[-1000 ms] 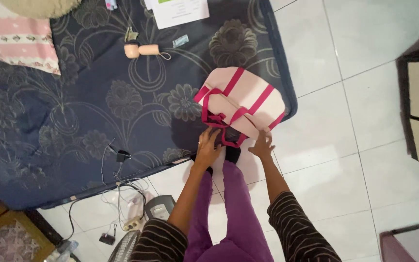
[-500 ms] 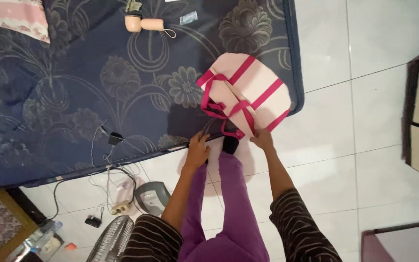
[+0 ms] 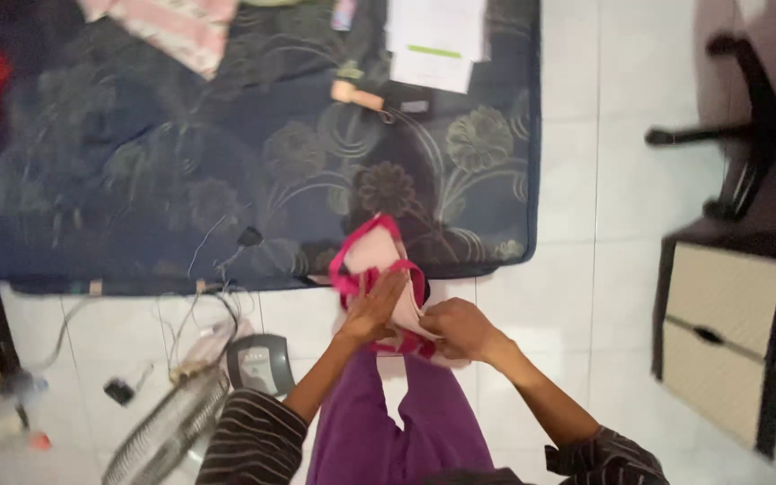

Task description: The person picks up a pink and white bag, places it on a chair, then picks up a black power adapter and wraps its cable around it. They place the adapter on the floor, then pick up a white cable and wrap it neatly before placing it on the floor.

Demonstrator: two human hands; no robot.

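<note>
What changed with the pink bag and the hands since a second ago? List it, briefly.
The pink bag came off the dark floral mattress toward the person and now stands lifted between both hands. The left hand lies flat against its side; the right hand has closed its grip on the lower edge. The fan and cables on the floor stayed put.

Far from us on the dark flowered mattress (image 3: 226,180) we see white paper sheets (image 3: 436,36), rectangular and overlapping, the near one crossed by a thin green stripe. Just left of them lies a small packet (image 3: 344,13), pale with a bluish and pink tint, too blurred to tell more. Near the papers' bottom edge sits a small grey label-like rectangle (image 3: 413,106). On the floor near left, a grey device (image 3: 258,364) shows a pale panel on its face.
</note>
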